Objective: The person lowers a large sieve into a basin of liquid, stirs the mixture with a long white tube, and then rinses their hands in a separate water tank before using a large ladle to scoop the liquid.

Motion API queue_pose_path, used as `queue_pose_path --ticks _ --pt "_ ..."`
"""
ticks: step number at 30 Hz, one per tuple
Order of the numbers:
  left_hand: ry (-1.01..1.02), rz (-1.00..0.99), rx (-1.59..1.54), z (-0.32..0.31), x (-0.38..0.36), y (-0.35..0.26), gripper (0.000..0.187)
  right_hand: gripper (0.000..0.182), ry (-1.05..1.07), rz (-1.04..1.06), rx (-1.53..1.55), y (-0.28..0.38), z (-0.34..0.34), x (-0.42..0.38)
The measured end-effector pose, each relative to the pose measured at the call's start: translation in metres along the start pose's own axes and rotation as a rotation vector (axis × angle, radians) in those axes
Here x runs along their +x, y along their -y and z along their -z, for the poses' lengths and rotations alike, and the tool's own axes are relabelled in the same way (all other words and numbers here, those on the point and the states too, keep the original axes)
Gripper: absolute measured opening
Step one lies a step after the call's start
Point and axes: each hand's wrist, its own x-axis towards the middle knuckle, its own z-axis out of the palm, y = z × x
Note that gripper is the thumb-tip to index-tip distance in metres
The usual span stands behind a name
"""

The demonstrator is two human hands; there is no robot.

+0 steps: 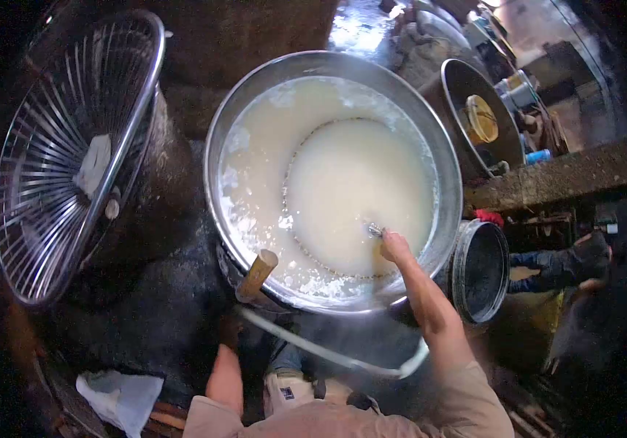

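A large round metal vat (220,124) holds cloudy, pale liquid (357,182) with white foam near its edges. A curved line of small bubbles or specks runs through the liquid. Over the lower right part of the vat, my right hand (395,247) is closed on a small shiny metal object (375,230) that touches the liquid; its full shape is hidden. Down at the lower left, my left hand (231,332) is in dark shadow below a wooden-looking cylinder (258,271) at the vat's rim. Its fingers cannot be made out. A pale curved hose or bar (328,355) passes below the vat.
On the left stands a big slatted metal basket (43,190) with a white piece inside. At right are a deep pot (448,95) with a yellow bucket (482,119), a round dark-topped container (483,270) and another person (572,266). A whitish bag (120,398) lies lower left.
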Motion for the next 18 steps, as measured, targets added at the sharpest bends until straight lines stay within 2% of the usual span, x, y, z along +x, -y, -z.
queue_pose_path --ticks 1,3,5,7,8,9,11,14,15,17,18 --pt "-0.104 0.341 -0.779 -0.019 0.007 0.082 0.041 0.028 -0.012 0.036 0.056 0.008 -0.006 0.005" --pt "0.326 0.585 -1.178 -0.040 0.005 -0.015 0.039 0.030 -0.041 0.095 0.175 0.017 -0.017 0.011" --pt "0.065 0.289 -0.657 -0.101 -0.018 -0.054 0.035 0.030 -0.072 0.073 0.268 0.030 -0.007 0.006" --pt "0.025 0.409 -0.353 -0.137 -0.037 -0.121 0.030 0.030 -0.101 0.049 0.362 0.029 -0.011 -0.003" --pt "0.079 0.437 -0.321 -0.148 -0.048 -0.131 0.028 0.033 -0.130 -0.013 0.429 0.024 -0.022 -0.004" --pt "0.036 0.465 -0.388 -0.161 -0.059 -0.136 0.029 0.037 -0.162 -0.065 0.490 0.021 -0.024 -0.006" --pt "0.014 0.461 -0.410 -0.180 -0.070 -0.139 0.032 0.038 -0.192 -0.061 0.581 0.012 -0.030 -0.015" --pt "-0.047 0.428 -0.357 -0.218 -0.089 -0.091 0.034 0.040 -0.226 -0.046 0.696 -0.005 -0.044 -0.023" --pt "-0.091 0.465 -0.314 -0.228 -0.097 -0.104 0.037 0.040 -0.245 -0.050 0.728 -0.013 -0.050 -0.023" --pt "-0.137 0.252 -0.213 -0.268 -0.101 -0.026 0.040 0.040 -0.115 -0.046 0.764 -0.024 -0.052 -0.033" --pt "-0.069 0.374 -0.118 -0.282 -0.119 -0.030 0.042 0.038 -0.111 -0.033 0.724 -0.031 -0.054 -0.041"
